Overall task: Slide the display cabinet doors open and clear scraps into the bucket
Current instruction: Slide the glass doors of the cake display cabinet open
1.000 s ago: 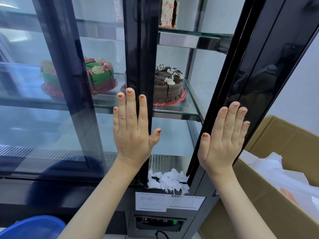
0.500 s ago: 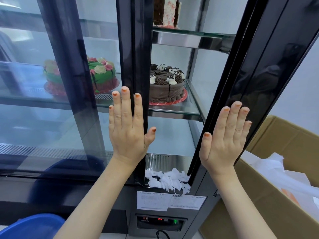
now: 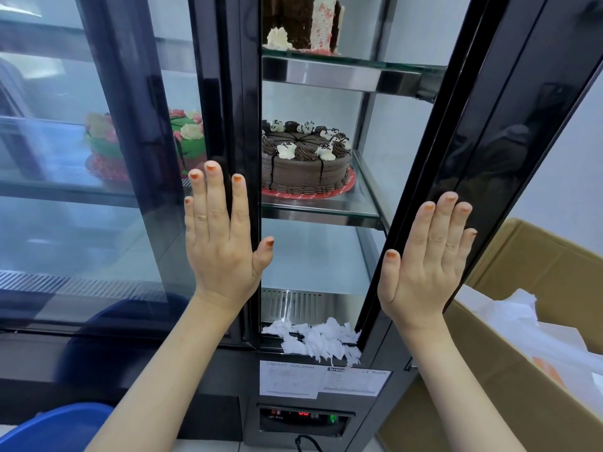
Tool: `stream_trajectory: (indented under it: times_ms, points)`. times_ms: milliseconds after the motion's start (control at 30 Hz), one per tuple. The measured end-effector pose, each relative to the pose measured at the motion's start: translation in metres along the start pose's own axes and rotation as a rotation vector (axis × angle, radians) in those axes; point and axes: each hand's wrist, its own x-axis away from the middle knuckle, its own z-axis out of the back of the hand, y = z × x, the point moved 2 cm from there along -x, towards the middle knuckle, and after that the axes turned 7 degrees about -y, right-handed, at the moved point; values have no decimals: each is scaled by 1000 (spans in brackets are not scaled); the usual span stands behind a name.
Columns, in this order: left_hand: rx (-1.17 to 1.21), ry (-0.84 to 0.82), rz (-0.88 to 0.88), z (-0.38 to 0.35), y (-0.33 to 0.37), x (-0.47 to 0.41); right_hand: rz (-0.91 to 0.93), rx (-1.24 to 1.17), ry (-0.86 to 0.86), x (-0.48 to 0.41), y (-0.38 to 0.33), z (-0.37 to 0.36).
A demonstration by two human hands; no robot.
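While your palms press flat on the frames, this is how things lie.
Door: the sliding door stands left of a gap; your left hand lies on its dark frame and glass.
Gap: it runs between the door and the right frame, showing the shelves inside.
Scraps: a heap of white paper scraps lies on the cabinet's bottom ledge, in the gap, against the foot of the right frame.
Bucket: a blue bucket shows only its rim at the lower left, well apart from the scraps.
Left hand: your left hand is spread flat, fingers together and pointing up, thumb out towards the gap; it holds nothing.
Right hand: your right hand is spread flat on the right frame, fingers up, thumb towards the gap; it holds nothing.
Cakes: a chocolate cake sits on a red board on the middle shelf, in the gap; a green cake sits behind the glass to the left; a cut cake stands on the upper shelf.
Panel: a label and a control display sit below the scraps.
Box: a cardboard box with white paper inside stands at the right, beside the cabinet.
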Motion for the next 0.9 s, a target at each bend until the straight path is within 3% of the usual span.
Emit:
stream_trajectory:
  times_ms: [900]
  points:
    - [20,47,-56,2,-67,5,-1,58,6,0,-1,-2]
